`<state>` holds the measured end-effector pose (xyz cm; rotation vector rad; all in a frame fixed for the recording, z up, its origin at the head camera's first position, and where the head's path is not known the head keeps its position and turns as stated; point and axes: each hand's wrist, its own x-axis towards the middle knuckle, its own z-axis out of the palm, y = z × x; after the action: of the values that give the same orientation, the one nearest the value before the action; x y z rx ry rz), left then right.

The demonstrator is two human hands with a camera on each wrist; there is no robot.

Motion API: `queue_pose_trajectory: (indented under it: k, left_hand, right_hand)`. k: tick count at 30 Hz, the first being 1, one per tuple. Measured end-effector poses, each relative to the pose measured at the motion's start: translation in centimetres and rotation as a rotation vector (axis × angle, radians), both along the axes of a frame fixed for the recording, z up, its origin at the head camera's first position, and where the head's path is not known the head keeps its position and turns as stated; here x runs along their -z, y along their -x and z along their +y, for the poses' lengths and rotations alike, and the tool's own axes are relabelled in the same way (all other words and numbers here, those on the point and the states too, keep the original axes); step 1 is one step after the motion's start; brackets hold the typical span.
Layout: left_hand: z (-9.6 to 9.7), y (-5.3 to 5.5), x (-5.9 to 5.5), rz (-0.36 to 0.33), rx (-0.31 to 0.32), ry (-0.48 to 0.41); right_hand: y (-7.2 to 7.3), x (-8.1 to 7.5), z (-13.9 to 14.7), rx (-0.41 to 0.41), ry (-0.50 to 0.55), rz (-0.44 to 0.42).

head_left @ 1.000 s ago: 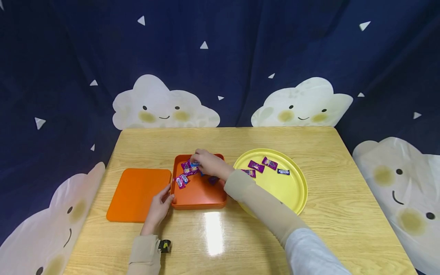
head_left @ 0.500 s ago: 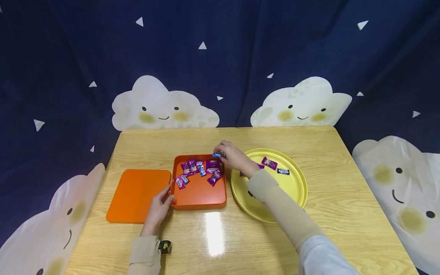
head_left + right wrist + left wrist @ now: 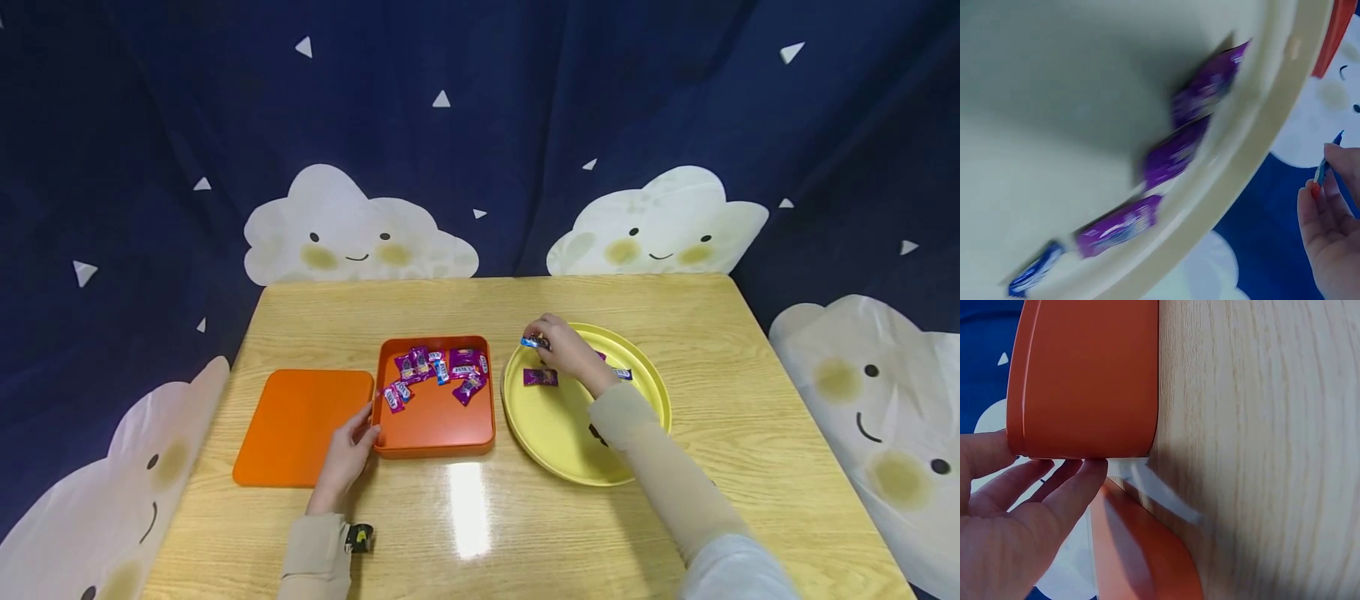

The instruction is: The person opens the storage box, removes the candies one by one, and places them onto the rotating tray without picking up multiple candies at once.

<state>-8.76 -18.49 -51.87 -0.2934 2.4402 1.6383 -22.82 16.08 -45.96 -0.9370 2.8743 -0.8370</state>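
Pinching a light-blue packet (image 3: pixel 535 342), the right hand (image 3: pixel 566 348) is at 11 o'clock over the yellow tray (image 3: pixel 553 427), containing three purple packets (image 3: pixel 1176 154) and one dark-blue packet (image 3: pixel 1035 269). The left hand (image 3: pixel 348 456), fingers loosely extended, touches the orange box (image 3: pixel 435 427) at 8 o'clock; wrapped sweets (image 3: pixel 464 363) lie inside, 9 to 2 o'clock.

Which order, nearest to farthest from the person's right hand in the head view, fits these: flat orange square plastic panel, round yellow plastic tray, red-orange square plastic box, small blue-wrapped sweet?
1. Blue-wrapped sweet: pinched in the right hand.
2. Yellow tray: overlapped by the hand.
3. Red-orange box: left of the tray.
4. Orange panel: farthest left.
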Motion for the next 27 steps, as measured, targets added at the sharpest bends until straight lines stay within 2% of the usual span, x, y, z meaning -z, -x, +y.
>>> queue_pose_trajectory:
  k: [7, 11, 18, 19, 22, 26, 27]
  left_hand:
    - [0.0, 0.0, -0.1, 0.005, 0.0, -0.006]
    - [0.0, 0.0, -0.1, -0.002, -0.003, 0.001]
    - [0.0, 0.0, -0.1, 0.004, -0.001, -0.008]
    - [0.0, 0.0, -0.1, 0.006, -0.001, -0.007]
    - [0.0, 0.0, -0.1, 0.004, 0.001, -0.005]
    - [0.1, 0.0, -0.1, -0.007, 0.0, -0.007]
    - [0.1, 0.0, -0.2, -0.008, 0.0, -0.009]
  right_hand:
    - [-0.4, 0.9, 3.1, 0.042, -0.07, -0.04]
    - [-0.5, 1.5, 4.5, 0.036, -0.12, -0.034]
    - [-0.4, 2.7, 6.8, 0.018, -0.219, -0.12]
    - [0.0, 3.6, 7.4, 0.005, -0.209, -0.123]
    - [2.4, 8.4, 10.0, -0.049, -0.179, -0.111]
    - [6.7, 17.5, 13.9, -0.107, -0.165, -0.019]
    - [7.0, 18.4, 14.0, -0.102, -0.21, -0.045]
